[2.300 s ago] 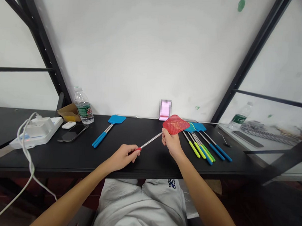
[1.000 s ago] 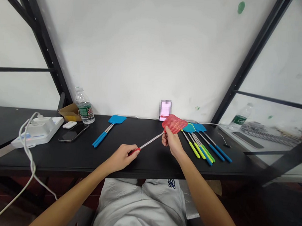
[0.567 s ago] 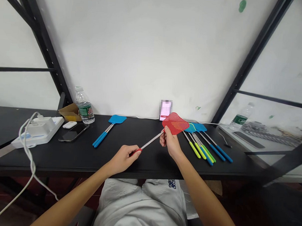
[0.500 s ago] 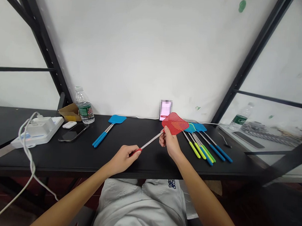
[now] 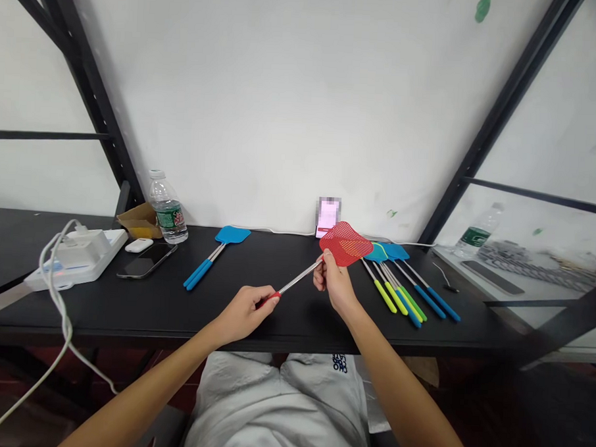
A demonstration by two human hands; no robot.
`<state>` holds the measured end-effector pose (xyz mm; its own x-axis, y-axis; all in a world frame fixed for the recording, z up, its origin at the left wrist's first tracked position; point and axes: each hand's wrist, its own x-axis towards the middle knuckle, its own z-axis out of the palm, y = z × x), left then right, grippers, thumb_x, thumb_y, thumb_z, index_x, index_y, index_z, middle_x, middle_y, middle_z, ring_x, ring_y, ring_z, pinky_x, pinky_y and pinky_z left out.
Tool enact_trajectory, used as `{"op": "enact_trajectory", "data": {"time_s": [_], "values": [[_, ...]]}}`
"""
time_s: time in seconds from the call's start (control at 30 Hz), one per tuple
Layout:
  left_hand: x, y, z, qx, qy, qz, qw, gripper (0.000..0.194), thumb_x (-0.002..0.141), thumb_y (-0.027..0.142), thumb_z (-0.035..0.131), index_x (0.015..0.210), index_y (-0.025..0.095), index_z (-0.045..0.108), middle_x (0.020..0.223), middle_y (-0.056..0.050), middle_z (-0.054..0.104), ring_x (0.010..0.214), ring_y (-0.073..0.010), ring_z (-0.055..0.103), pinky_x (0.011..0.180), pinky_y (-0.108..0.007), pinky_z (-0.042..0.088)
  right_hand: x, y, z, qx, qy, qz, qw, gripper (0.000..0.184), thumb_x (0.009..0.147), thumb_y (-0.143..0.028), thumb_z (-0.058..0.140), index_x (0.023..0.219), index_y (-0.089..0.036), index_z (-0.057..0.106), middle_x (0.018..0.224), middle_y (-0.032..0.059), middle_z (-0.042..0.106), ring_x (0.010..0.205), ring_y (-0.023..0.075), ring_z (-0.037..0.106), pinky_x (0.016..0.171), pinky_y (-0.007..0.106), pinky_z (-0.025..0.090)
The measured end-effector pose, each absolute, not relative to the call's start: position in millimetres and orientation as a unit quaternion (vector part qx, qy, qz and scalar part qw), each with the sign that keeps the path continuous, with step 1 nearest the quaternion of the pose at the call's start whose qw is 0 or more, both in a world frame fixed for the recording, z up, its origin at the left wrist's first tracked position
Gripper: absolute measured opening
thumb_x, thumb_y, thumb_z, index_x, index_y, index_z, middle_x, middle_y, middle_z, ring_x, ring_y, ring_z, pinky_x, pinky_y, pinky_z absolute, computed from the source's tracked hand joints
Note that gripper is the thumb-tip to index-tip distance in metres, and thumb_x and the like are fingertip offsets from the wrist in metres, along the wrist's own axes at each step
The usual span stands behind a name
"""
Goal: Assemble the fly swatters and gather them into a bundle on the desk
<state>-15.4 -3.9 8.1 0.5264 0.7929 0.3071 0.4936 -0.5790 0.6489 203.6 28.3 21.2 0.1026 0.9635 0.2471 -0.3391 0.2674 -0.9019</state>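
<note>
A red fly swatter (image 5: 346, 244) with a metal shaft is held slantwise above the black table. Its red handle is wrapped in my left hand (image 5: 245, 313), which hides most of the grip. My right hand (image 5: 333, 281) pinches the base of the perforated head, thumb on top. Right of that hand lies a group of fly swatters (image 5: 396, 287) with blue, yellow and green handles, their heads overlapping. Two blue fly swatters (image 5: 210, 256) lie together on the left, one head over the other.
A water bottle (image 5: 167, 208), a small open carton (image 5: 143, 220), a phone (image 5: 147, 261), a white case (image 5: 139, 245) and a power strip (image 5: 79, 260) with cables stand at left. Another phone (image 5: 327, 218) leans on the wall. Black posts (image 5: 500, 114) frame the table (image 5: 150, 312).
The view shifts very slightly. Both hands keep the same hold on the red fly swatter, and the other things stay where they were.
</note>
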Motion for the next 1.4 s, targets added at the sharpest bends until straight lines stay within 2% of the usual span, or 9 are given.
{"op": "enact_trajectory", "data": {"time_s": [0.27, 0.43, 0.73, 0.93, 1.13, 1.4], "values": [[-15, -4, 8, 0.835, 0.378, 0.309, 0.255, 0.036, 0.095, 0.041, 0.041, 0.069, 0.017, 0.043, 0.064, 0.005, 0.036, 0.061, -0.0088, 0.032, 0.058, -0.022, 0.025, 202, 28, 21, -0.351, -0.464, 0.495, 0.645, 0.041, 0.082, -0.058, 0.060, 0.071, -0.021, 0.047, 0.048, -0.0069, 0.041, 0.037, 0.0081, 0.038, 0.036, 0.021, 0.028], [-14, -4, 8, 0.829, 0.378, 0.320, 0.259, 0.035, 0.095, 0.040, 0.041, 0.068, 0.017, 0.044, 0.064, 0.004, 0.036, 0.061, -0.0089, 0.032, 0.057, -0.022, 0.025, 202, 25, 19, -0.380, -0.513, 0.452, 0.623, 0.049, 0.082, -0.055, 0.062, 0.058, -0.022, 0.035, 0.046, -0.0075, 0.034, 0.037, 0.0072, 0.038, 0.039, 0.023, 0.027], [-14, -4, 10, 0.836, 0.376, 0.305, 0.259, 0.035, 0.095, 0.039, 0.042, 0.068, 0.017, 0.042, 0.064, 0.005, 0.033, 0.060, -0.0085, 0.030, 0.057, -0.022, 0.025, 205, 24, 22, -0.348, -0.491, 0.488, 0.632, 0.049, 0.079, -0.041, 0.066, 0.053, -0.022, 0.028, 0.045, -0.0098, 0.023, 0.037, 0.0037, 0.024, 0.039, 0.023, 0.014], [-12, -4, 7, 0.847, 0.376, 0.309, 0.212, 0.034, 0.095, 0.037, 0.040, 0.067, 0.017, 0.040, 0.062, 0.005, 0.032, 0.058, -0.0085, 0.029, 0.055, -0.023, 0.023, 206, 27, 18, -0.359, -0.471, 0.497, 0.634, 0.047, 0.076, -0.039, 0.067, 0.053, -0.022, 0.030, 0.043, -0.0100, 0.024, 0.036, 0.0032, 0.022, 0.038, 0.022, 0.013], [-11, -4, 5, 0.863, 0.376, 0.304, 0.147, 0.032, 0.095, 0.033, 0.041, 0.067, 0.018, 0.041, 0.060, 0.005, 0.037, 0.056, -0.0093, 0.035, 0.057, -0.024, 0.026, 209, 29, 19, -0.377, -0.472, 0.494, 0.625, 0.046, 0.076, -0.038, 0.066, 0.053, -0.022, 0.030, 0.043, -0.0098, 0.025, 0.035, 0.0029, 0.022, 0.038, 0.022, 0.012], [-13, -3, 7, 0.859, 0.372, 0.302, 0.183, 0.034, 0.095, 0.036, 0.040, 0.067, 0.017, 0.043, 0.061, 0.005, 0.037, 0.057, -0.0089, 0.033, 0.057, -0.023, 0.025, 215, 30, 21, -0.382, -0.475, 0.495, 0.620, 0.046, 0.076, -0.038, 0.066, 0.052, -0.022, 0.030, 0.042, -0.0098, 0.025, 0.035, 0.0032, 0.022, 0.038, 0.022, 0.013]]}}
